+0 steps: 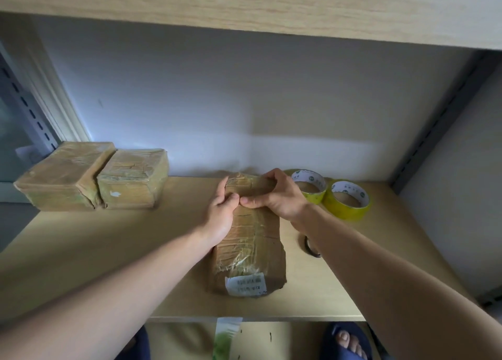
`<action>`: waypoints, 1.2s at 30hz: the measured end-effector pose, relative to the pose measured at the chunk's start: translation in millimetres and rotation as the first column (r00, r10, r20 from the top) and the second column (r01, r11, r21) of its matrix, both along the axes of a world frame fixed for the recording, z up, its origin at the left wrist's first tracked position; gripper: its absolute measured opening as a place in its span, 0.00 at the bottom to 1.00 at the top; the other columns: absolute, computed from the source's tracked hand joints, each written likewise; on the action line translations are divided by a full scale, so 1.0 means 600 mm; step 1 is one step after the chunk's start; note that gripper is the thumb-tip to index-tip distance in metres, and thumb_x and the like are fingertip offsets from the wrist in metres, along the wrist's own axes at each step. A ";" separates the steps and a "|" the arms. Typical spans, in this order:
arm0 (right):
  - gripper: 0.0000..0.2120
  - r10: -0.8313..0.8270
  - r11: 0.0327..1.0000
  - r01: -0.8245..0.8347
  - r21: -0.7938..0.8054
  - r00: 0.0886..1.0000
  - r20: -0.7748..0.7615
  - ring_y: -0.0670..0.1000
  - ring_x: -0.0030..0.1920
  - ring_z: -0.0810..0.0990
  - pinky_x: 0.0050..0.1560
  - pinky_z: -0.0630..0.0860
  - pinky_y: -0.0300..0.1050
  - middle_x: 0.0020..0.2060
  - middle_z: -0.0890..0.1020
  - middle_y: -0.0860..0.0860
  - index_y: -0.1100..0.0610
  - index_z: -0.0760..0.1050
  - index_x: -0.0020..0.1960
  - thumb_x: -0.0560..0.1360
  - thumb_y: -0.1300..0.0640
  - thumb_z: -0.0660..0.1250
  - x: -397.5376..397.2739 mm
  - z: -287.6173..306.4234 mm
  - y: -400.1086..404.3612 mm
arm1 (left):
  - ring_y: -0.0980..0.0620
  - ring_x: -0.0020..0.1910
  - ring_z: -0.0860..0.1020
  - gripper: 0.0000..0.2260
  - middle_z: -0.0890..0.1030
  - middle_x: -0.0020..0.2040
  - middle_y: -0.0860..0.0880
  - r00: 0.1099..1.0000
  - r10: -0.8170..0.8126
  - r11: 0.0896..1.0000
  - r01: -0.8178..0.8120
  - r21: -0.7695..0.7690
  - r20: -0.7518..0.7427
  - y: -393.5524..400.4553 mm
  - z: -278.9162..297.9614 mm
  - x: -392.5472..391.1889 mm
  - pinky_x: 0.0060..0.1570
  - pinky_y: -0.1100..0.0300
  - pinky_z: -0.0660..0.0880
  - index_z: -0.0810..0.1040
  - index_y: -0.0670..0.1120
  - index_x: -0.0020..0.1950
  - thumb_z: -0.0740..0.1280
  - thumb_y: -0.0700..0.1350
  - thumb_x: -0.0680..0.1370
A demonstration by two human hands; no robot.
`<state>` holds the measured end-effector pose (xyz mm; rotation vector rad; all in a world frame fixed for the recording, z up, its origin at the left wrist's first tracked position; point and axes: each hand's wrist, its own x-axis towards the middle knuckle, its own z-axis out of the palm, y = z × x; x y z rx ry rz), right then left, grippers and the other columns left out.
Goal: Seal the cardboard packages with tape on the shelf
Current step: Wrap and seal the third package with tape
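A brown cardboard package [251, 247] wrapped in clear tape lies lengthwise in the middle of the wooden shelf [108, 251], with a white label at its near end. My left hand [221, 213] lies along its left side, fingers reaching over the far top edge. My right hand [274, 194] curls over the far end of the package from the right, thumb meeting my left thumb on top. Two yellow tape rolls [330, 194] stand just right of my right hand.
Two taped cardboard packages [92, 177] sit side by side at the shelf's back left. A dark ring-shaped object [311, 248] lies partly hidden under my right forearm. An upper shelf board [244, 3] hangs overhead. Metal uprights stand at both sides.
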<state>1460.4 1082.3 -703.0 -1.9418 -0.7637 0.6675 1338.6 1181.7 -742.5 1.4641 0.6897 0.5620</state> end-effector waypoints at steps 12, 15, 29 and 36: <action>0.21 -0.229 0.971 0.233 0.057 0.972 -0.058 0.52 0.46 0.83 0.41 0.78 0.44 0.42 0.85 0.51 0.55 0.80 0.42 0.60 0.47 0.86 0.012 -0.012 0.035 | 0.59 0.67 0.62 0.24 0.64 0.79 0.43 0.999 0.014 1.000 -0.013 0.012 -0.035 -0.006 0.011 -0.001 0.51 0.80 0.60 0.59 0.43 0.81 0.57 0.34 0.85; 0.18 -0.277 0.954 0.284 0.092 0.957 -0.086 0.51 0.40 0.81 0.38 0.77 0.43 0.37 0.84 0.50 0.54 0.77 0.36 0.62 0.48 0.85 0.011 -0.015 0.041 | 0.59 0.67 0.62 0.24 0.65 0.78 0.44 1.000 -0.001 1.000 0.002 0.018 -0.030 -0.005 0.012 -0.002 0.52 0.80 0.61 0.59 0.43 0.81 0.58 0.34 0.85; 0.12 -0.222 0.751 0.201 0.629 0.974 -0.046 0.46 0.34 0.76 0.39 0.73 0.41 0.31 0.80 0.47 0.54 0.78 0.35 0.74 0.59 0.77 -0.029 0.111 0.028 | 0.54 0.70 0.73 0.32 0.73 0.71 0.51 0.960 0.078 0.939 -0.161 0.303 0.268 -0.020 0.111 -0.020 0.74 0.51 0.67 0.62 0.57 0.78 0.71 0.51 0.76; 0.37 -0.060 0.790 0.120 0.601 0.991 -0.119 0.49 0.65 0.79 0.67 0.77 0.47 0.66 0.78 0.52 0.53 0.68 0.75 0.70 0.54 0.81 -0.068 0.123 -0.002 | 0.69 0.68 0.71 0.40 0.69 0.71 0.51 0.938 -0.062 0.878 -0.110 0.465 0.340 -0.014 0.141 -0.035 0.67 0.70 0.67 0.52 0.46 0.82 0.69 0.31 0.75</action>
